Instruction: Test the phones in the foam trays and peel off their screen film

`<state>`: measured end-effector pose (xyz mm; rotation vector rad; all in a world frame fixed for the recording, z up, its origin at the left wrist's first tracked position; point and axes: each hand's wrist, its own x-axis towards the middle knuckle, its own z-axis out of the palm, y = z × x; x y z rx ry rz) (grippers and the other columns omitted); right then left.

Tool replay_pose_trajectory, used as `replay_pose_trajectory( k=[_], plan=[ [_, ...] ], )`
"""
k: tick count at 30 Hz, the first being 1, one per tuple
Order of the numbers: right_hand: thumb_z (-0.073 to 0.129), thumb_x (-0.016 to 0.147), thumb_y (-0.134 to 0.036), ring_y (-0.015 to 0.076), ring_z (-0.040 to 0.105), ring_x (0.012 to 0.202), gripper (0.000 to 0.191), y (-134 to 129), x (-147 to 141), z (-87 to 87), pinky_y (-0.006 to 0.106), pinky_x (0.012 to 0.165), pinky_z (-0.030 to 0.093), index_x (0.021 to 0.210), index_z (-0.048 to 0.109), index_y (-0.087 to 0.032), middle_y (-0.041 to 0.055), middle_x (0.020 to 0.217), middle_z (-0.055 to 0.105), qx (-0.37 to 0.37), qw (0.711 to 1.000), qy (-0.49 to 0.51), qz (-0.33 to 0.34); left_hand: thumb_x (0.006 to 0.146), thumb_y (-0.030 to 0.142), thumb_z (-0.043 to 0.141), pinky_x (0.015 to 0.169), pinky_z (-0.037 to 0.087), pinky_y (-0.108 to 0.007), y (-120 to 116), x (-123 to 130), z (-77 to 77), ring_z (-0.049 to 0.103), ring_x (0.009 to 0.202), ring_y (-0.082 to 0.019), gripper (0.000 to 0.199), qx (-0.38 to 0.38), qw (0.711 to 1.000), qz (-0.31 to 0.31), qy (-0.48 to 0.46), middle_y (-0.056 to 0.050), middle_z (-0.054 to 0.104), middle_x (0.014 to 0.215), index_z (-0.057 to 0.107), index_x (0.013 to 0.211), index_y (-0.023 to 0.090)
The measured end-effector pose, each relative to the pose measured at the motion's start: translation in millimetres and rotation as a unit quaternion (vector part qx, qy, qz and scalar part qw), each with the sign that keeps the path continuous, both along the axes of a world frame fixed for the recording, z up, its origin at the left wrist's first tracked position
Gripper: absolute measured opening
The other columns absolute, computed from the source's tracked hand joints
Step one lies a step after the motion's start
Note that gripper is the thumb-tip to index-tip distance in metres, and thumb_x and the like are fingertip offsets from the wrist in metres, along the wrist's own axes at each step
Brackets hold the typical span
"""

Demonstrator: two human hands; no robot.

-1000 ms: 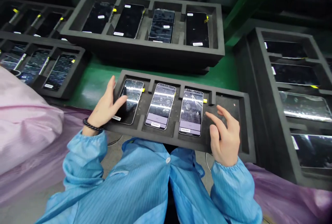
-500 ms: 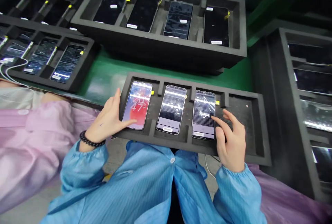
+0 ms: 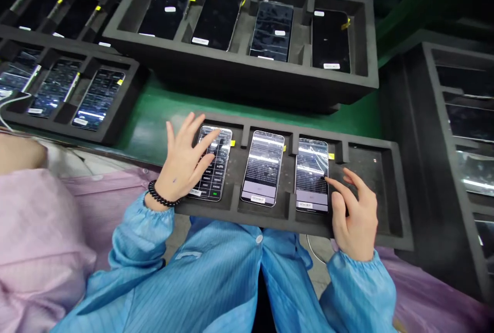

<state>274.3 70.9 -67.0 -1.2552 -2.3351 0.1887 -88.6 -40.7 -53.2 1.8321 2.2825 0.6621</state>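
Observation:
A dark foam tray [image 3: 266, 217] lies before me with three lit phones in its slots; its rightmost slot holds no phone. My left hand [image 3: 186, 160], fingers spread, hovers over the left phone [image 3: 216, 181], which shows a dark grid of buttons, and partly covers it. The middle phone [image 3: 263, 168] displays lines of text above a pale panel. A similar text screen is on the right phone [image 3: 312, 176]. My right hand [image 3: 355, 214] has its index fingertip at that phone's right edge, the other fingers loosely bent, holding nothing.
A taller foam tray [image 3: 239, 57] with several dark phones stands behind on the green table [image 3: 154, 117]. More phone trays [image 3: 104, 135] are at the left, near a white cable. Stacked trays [image 3: 432, 117] rise at the right. People in pink [image 3: 38, 220] and purple clothing [image 3: 428, 286] sit on either side.
My left hand has moved up and over the left phone, whose screen went from a red and blue clock picture to a button grid. The view has shifted slightly. My right hand stays beside the right phone.

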Motion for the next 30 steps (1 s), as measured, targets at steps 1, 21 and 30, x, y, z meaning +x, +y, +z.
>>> replay_pose_trajectory(
  k=[1,21,30],
  plan=[
    [0.046,0.102,-0.031,0.0296,0.063,0.117,0.032,0,0,-0.1,0.049,0.101,0.046,0.115,0.073,-0.021,0.0131,0.142,0.059,-0.002,1.0,0.0,-0.003,0.103,0.044,0.03,0.126,0.002,-0.068,-1,0,-1.8,0.015,0.159,-0.032,0.048,-0.009,1.0,-0.011,0.005,-0.008,0.03,0.166,0.052,0.144,0.032],
    [0.048,0.1,-0.025,0.0285,0.066,0.112,0.032,-10,-1,-7.3,0.048,0.103,0.046,0.108,0.077,-0.016,0.0144,0.135,0.065,0.029,0.996,0.065,-0.062,0.103,0.047,0.031,0.125,0.002,-0.069,-16,-6,-21.7,0.013,0.159,-0.035,0.05,0.034,0.999,-0.006,-0.005,-0.006,0.025,0.168,0.044,0.151,0.038],
    [0.048,0.1,-0.027,0.0276,0.068,0.102,0.034,-19,-2,-12.1,0.05,0.096,0.05,0.105,0.08,-0.018,0.0119,0.124,0.071,0.082,0.979,0.151,-0.108,0.099,0.063,0.023,0.131,0.0,-0.06,-24,1,-19.3,0.008,0.16,-0.033,0.06,0.118,0.992,0.036,0.004,0.007,0.013,0.172,0.036,0.154,0.044]
  ],
)
